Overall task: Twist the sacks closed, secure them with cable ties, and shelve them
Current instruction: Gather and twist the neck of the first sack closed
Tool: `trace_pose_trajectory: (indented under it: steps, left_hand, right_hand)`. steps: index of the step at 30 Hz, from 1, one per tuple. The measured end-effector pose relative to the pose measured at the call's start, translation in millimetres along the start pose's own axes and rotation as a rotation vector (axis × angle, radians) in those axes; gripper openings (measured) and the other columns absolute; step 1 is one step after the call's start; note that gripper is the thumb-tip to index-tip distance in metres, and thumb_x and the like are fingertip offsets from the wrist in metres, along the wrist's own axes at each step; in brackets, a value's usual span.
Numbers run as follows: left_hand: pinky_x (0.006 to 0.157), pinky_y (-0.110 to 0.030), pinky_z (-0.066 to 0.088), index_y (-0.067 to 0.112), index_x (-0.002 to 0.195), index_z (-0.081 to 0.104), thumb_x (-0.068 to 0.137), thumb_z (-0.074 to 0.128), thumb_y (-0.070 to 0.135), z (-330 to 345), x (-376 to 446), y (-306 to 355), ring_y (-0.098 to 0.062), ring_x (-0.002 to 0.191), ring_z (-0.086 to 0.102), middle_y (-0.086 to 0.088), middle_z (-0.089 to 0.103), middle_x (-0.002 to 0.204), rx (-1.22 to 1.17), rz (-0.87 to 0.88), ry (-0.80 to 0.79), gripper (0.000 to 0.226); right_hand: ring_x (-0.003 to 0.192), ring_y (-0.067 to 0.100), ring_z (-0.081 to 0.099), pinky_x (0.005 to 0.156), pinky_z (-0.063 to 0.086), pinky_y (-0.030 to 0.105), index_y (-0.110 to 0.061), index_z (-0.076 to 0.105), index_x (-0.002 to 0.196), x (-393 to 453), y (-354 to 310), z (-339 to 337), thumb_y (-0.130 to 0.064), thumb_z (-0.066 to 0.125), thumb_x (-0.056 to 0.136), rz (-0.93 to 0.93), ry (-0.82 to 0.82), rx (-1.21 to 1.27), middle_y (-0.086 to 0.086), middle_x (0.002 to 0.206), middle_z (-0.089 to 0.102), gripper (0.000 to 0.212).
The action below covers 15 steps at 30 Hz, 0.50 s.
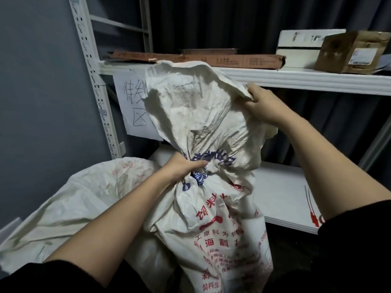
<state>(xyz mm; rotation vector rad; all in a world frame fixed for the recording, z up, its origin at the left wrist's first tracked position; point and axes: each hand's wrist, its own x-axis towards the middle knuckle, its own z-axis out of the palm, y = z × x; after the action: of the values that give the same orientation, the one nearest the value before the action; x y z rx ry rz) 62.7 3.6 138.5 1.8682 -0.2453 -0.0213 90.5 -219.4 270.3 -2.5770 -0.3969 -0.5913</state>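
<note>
Head view is showing us facing the white shelving rack point(296, 80), its lower shelf board point(281, 191) sitting bare and pale behind our arms. We are standing the printed sack point(222, 225) upright in front of that lower shelf, its red and blue lettering facing us. A second, slumped sack point(84, 199) is lying to the left, just beside the first. Our left hand point(184, 168) is squeezing the sack's gathered neck, fingers curled tightly round the bunched fabric. Our right hand point(261, 104) is pinching the loose top edge of the same sack, lifting it up near the upper shelf's front edge. On the upper shelf a flat brown carton point(211, 59) and a small cardboard box point(349, 52) are resting. Red cable ties point(312, 210) are lying on the lower shelf board near our right forearm.
</note>
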Motion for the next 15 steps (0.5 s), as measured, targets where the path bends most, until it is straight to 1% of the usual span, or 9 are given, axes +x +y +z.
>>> trace_pose_trajectory:
  steps: [2,4,6,8,9,11,13,14,15]
  left_hand:
    - [0.064,-0.009,0.044,0.011,0.098,0.066,0.080,0.075,0.015,4.9,-2.9,0.8,-0.005,0.069,0.063,-0.004,0.070,0.087,0.081,-0.033,-0.006,0.021]
    - [0.064,-0.004,0.039,0.009,0.110,0.063,0.079,0.076,0.015,9.3,-4.2,-2.6,-0.009,0.084,0.059,0.002,0.065,0.096,0.131,-0.022,0.003,0.035]
    - [0.064,0.002,0.037,0.012,0.121,0.057,0.075,0.080,0.014,12.3,-4.5,-8.2,-0.009,0.095,0.056,0.006,0.061,0.108,0.090,0.003,0.016,0.051]
    - [0.063,0.007,0.036,0.017,0.121,0.056,0.073,0.082,0.018,15.4,-7.0,-11.2,-0.005,0.094,0.055,0.011,0.060,0.108,0.066,0.015,-0.004,0.055]
    - [0.064,0.007,0.036,0.018,0.119,0.057,0.072,0.082,0.021,18.2,-8.5,-11.0,-0.004,0.094,0.056,0.013,0.060,0.105,0.058,0.019,-0.015,0.053]
    - [0.075,0.002,0.041,0.016,0.117,0.061,0.073,0.081,0.023,24.5,-6.0,-12.4,-0.005,0.097,0.061,0.011,0.065,0.107,0.014,0.036,-0.012,0.048]
    - [0.084,-0.013,0.049,0.011,0.117,0.063,0.079,0.077,0.018,31.7,-2.1,-11.7,-0.011,0.097,0.063,0.001,0.068,0.112,-0.027,0.026,0.038,0.041]
    - [0.084,-0.017,0.050,0.009,0.118,0.062,0.082,0.073,0.015,33.5,-0.4,-11.2,-0.013,0.097,0.063,-0.001,0.067,0.114,-0.042,0.016,0.063,0.038]
    - [0.080,-0.016,0.050,0.009,0.119,0.061,0.084,0.070,0.013,33.7,0.2,-10.2,-0.014,0.097,0.062,-0.001,0.065,0.113,-0.055,0.000,0.082,0.036]
  right_hand:
    - [0.084,0.037,0.057,0.065,0.040,0.042,-0.013,0.044,0.105,0.0,-3.3,8.5,-0.035,0.053,0.095,-0.089,0.123,-0.166,0.015,0.095,0.063,0.026]
    - [0.081,0.037,0.057,0.064,0.040,0.042,-0.013,0.045,0.106,-0.3,-10.1,11.8,-0.032,0.058,0.092,-0.139,0.205,-0.192,0.016,0.092,0.064,0.027]
    - [0.073,0.022,0.055,0.062,0.039,0.036,-0.016,0.049,0.096,0.0,-22.7,4.8,-0.026,0.067,0.086,-0.140,0.171,0.052,0.004,0.082,0.061,0.023]
    - [0.058,0.005,0.044,0.054,0.036,0.026,-0.018,0.052,0.084,-0.6,-38.5,-6.8,-0.012,0.070,0.081,-0.138,0.058,0.386,-0.008,0.065,0.050,0.019]
    - [0.051,0.001,0.037,0.049,0.031,0.019,-0.019,0.052,0.079,-0.9,-46.3,-11.2,-0.002,0.067,0.079,-0.152,0.032,0.512,-0.011,0.057,0.044,0.023]
    - [0.047,0.000,0.032,0.046,0.028,0.015,-0.021,0.051,0.072,-1.2,-62.9,-13.6,0.009,0.060,0.072,-0.197,0.035,0.627,-0.011,0.052,0.038,0.031]
    - [0.052,0.003,0.033,0.049,0.028,0.016,-0.022,0.051,0.068,-3.2,-77.6,-10.1,0.006,0.056,0.067,-0.240,0.024,0.676,-0.001,0.059,0.039,0.028]
    - [0.054,0.004,0.032,0.050,0.028,0.017,-0.021,0.051,0.068,-3.9,-81.7,-8.6,0.006,0.055,0.067,-0.254,0.017,0.707,0.003,0.062,0.037,0.028]
    - [0.054,0.004,0.030,0.050,0.027,0.017,-0.020,0.052,0.069,-3.7,-83.0,-8.1,0.008,0.055,0.067,-0.259,0.020,0.734,0.002,0.061,0.035,0.028]
